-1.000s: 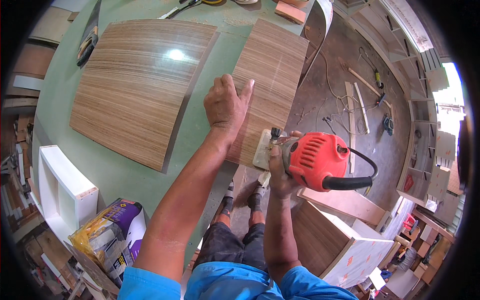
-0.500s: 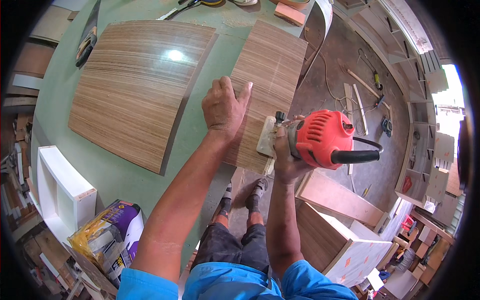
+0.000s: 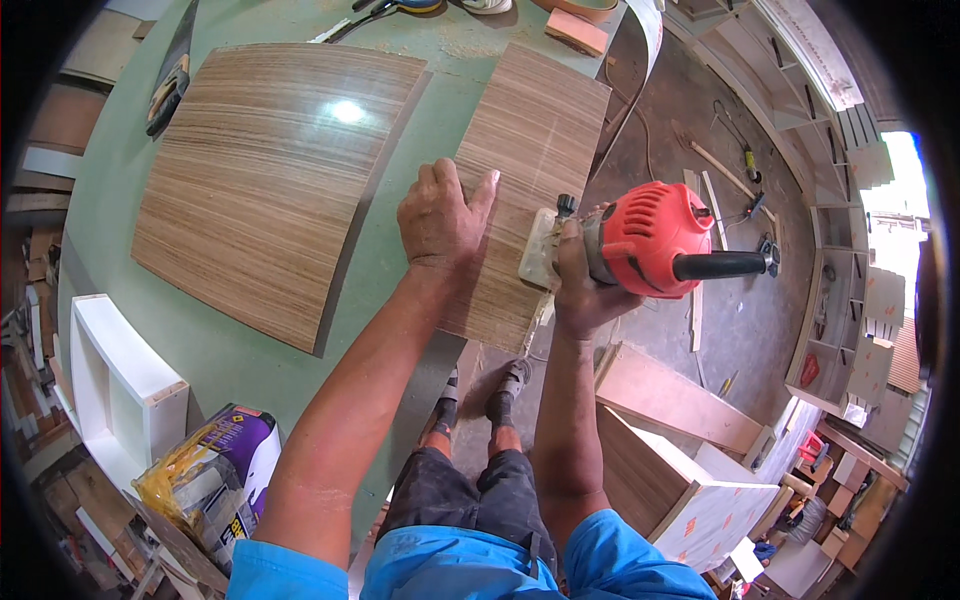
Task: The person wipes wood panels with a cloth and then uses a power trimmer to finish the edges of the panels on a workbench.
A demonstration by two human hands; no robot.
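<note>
A narrow wood-grain board (image 3: 545, 120) lies on the green table, its right edge along the table's edge. My left hand (image 3: 443, 215) grips its left edge, thumb on top and fingers curled. My right hand (image 3: 585, 285) is closed around a red trim router (image 3: 655, 240) with a black handle. The router is held sideways, its pale base plate (image 3: 537, 250) against the board's right edge. The cutter is hidden from view. A wider wood-grain board (image 3: 280, 180) lies flat to the left of my left hand.
A handsaw (image 3: 170, 95) lies at the table's far left. A reddish block (image 3: 575, 32) sits at the far end. Near left are a white drawer-like frame (image 3: 130, 370) and a purple-and-yellow package (image 3: 215, 465). A wood-grain cabinet box (image 3: 690, 500) stands on the floor at right.
My right hand has moved the router a short way away from me along the board's right edge. My left hand keeps its place on the board.
</note>
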